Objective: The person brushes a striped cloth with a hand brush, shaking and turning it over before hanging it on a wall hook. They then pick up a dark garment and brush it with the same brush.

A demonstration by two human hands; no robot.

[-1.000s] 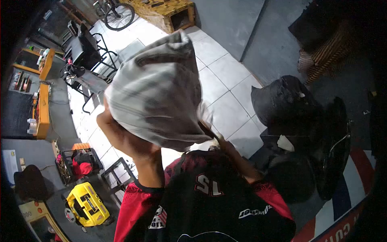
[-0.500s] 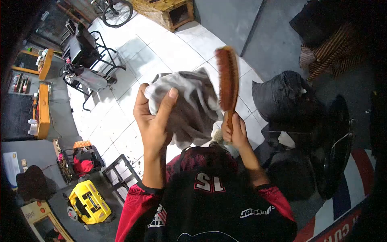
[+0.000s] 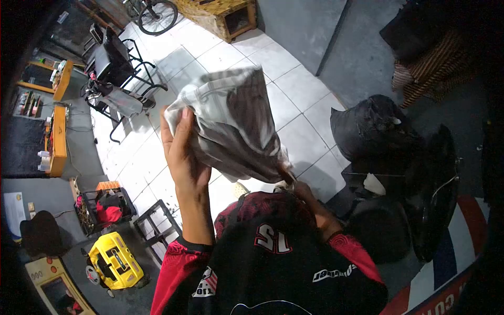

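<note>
A grey cloth (image 3: 231, 121) hangs spread out in front of me. My left hand (image 3: 182, 147) grips it at its left edge, thumb pressed on the near side and fingers behind. At the cloth's lower right corner, my right hand (image 3: 303, 191) is closed around the handle of a brush (image 3: 286, 172). Only a short brown piece of the brush shows there; its bristle end is hidden by the cloth, which it overlaps in this view.
White floor tiles (image 3: 294, 97) lie below. To the left stand a black chair (image 3: 113, 58), a yellow toy car (image 3: 116, 261) and a black crate (image 3: 107, 207). On the right are a stuffed black bag (image 3: 370, 128) and a black seat (image 3: 378, 228). A wooden box (image 3: 220, 18) sits ahead.
The cloth has opened out wider, and my left hand has shifted left with it. My right hand has lowered the brush from upright beside the cloth to mostly behind it.
</note>
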